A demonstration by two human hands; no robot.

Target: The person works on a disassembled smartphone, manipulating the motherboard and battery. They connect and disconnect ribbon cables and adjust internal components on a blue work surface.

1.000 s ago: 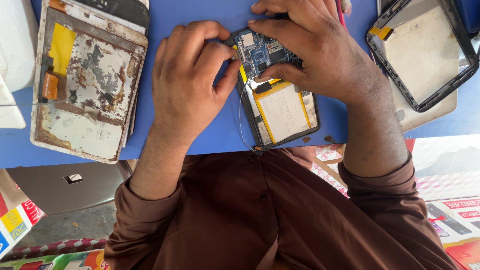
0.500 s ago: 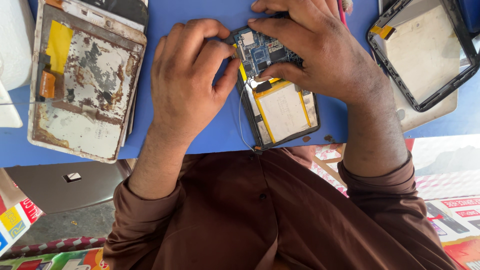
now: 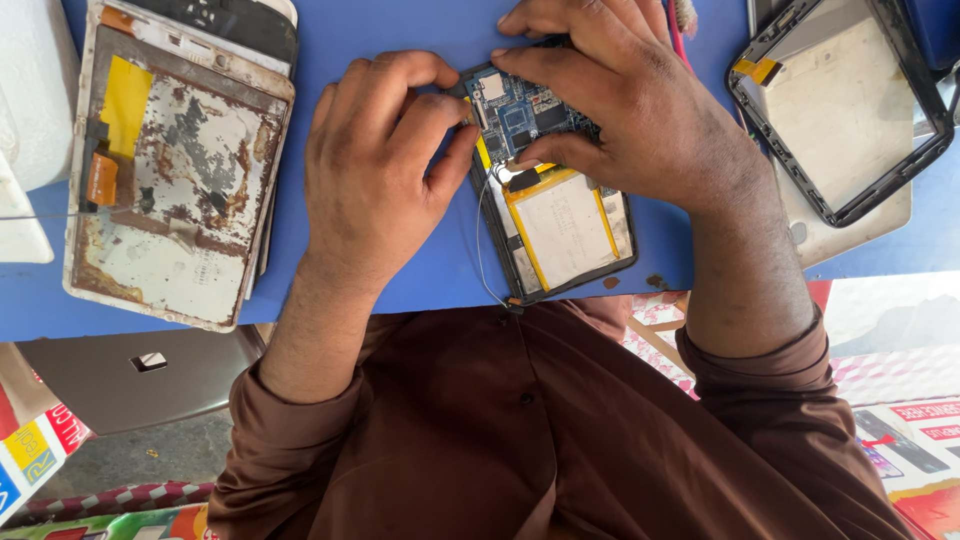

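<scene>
1. The opened black-framed tablet [image 3: 555,200] lies back-side up on the blue bench [image 3: 400,30], at the upper middle of the frame, its lower end near the bench edge closest to the person.
2. Inside it, a blue circuit board [image 3: 522,115] fills the upper part, and a flat silver battery edged with yellow tape [image 3: 562,228] fills the lower part.
3. A thin pale wire [image 3: 481,255] loops along the tablet's left side down to its lower corner.
4. The left hand [image 3: 375,165] rests palm-down on the bench just left of the tablet; its fingers curl in and its thumb and fingertips press against the tablet's upper left edge, so its grip is closed on that edge.
5. The right hand [image 3: 625,100] lies over the top of the circuit board, fingers bent and pressing down on the board. A thin red-handled tool [image 3: 676,35] shows behind its knuckles; whether the hand holds it cannot be told.
6. Both forearms come up from the brown sleeves of a brown buttoned shirt [image 3: 520,430] that fills the lower middle of the frame.
7. At the upper left lies a worn silver tablet back panel [image 3: 190,200] with peeling patches and a yellow strip, resting on a dark panel beneath it.
8. At the upper right lies a black tablet frame with a pale screen panel [image 3: 845,100], well apart from the hands.
</scene>
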